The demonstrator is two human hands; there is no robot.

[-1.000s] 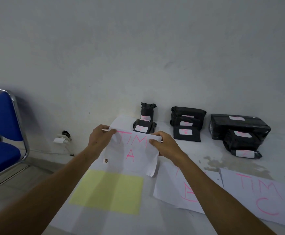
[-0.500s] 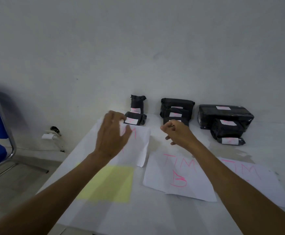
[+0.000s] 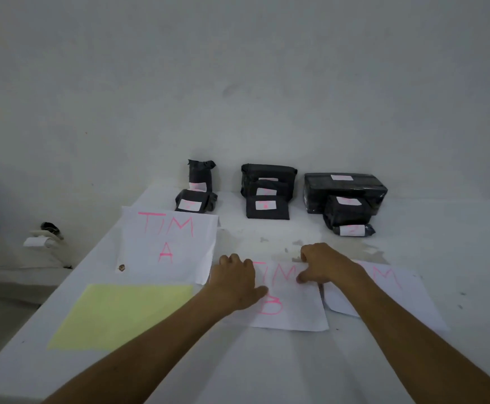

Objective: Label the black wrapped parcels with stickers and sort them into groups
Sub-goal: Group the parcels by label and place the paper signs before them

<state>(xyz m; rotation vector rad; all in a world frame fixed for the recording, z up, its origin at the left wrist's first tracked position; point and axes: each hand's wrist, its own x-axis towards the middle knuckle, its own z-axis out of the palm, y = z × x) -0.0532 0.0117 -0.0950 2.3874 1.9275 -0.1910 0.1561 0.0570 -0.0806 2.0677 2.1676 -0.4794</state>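
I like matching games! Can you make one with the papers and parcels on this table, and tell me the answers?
Things:
1. white paper sheet marked TIM A
2. white paper sheet marked TIM B
3. plain yellow paper sheet
4. largest black wrapped parcel

Places:
a. under both hands
b. far right, by the wall
c. nearest left, no writing
d. before the left parcel group

Pairs: 1-d, 2-a, 3-c, 4-b

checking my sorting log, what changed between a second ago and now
Both hands let go of the white paper sheet marked TIM A, which now lies flat in front of the left group of black wrapped parcels. The left hand and right hand moved right onto the white paper sheet marked TIM B, fingers on its far edge. The parcels and yellow paper sheet stayed put.
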